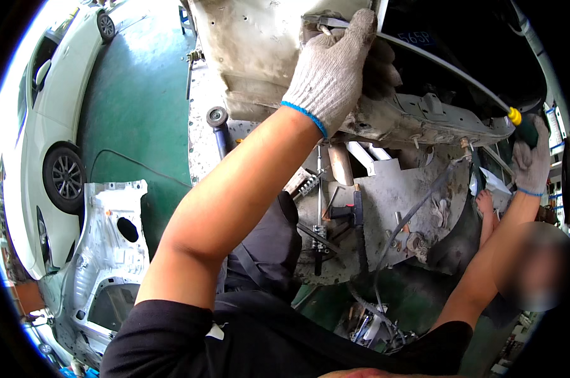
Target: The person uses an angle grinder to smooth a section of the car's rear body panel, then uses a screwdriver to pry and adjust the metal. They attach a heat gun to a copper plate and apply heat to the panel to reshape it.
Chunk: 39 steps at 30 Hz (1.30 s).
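1. A white car stands on the green floor.
2. A long white strip stretches between two gloved hands.
3. The left hand pinches it; the right hand curls round its yellow end.

Bright glare washes the upper-left floor, and fisheye distortion curves edges.

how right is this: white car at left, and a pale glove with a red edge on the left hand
The edge is blue, not red, as the head view shows; the white car is at left, and the left hand wears a pale glove.
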Each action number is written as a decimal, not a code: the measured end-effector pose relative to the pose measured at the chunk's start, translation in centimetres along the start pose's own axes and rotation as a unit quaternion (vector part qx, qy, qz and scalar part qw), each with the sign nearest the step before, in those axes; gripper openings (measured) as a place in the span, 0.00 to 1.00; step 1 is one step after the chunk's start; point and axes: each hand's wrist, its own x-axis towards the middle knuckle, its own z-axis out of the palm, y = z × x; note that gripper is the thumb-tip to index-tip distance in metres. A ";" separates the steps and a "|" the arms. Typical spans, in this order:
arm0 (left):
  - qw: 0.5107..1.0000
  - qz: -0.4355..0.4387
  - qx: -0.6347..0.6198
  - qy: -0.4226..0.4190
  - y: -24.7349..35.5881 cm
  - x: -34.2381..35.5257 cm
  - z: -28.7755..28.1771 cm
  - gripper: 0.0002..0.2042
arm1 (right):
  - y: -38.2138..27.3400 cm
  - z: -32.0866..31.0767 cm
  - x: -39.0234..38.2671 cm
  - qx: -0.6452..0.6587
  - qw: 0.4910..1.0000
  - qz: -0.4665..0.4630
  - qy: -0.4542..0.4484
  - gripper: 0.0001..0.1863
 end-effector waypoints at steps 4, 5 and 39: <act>1.000 0.017 0.002 -0.002 -0.1 0.3 -0.6 0.29 | -0.3 3.7 -0.5 0.002 1.000 -0.018 0.023 0.20; 1.000 0.024 -0.002 -0.010 -0.3 0.3 -0.6 0.30 | 0.3 2.8 -0.4 -0.004 1.000 -0.013 0.012 0.20; 1.000 0.012 -0.026 -0.001 -0.1 0.7 -0.4 0.27 | 1.2 2.5 1.4 0.044 0.999 0.001 0.001 0.16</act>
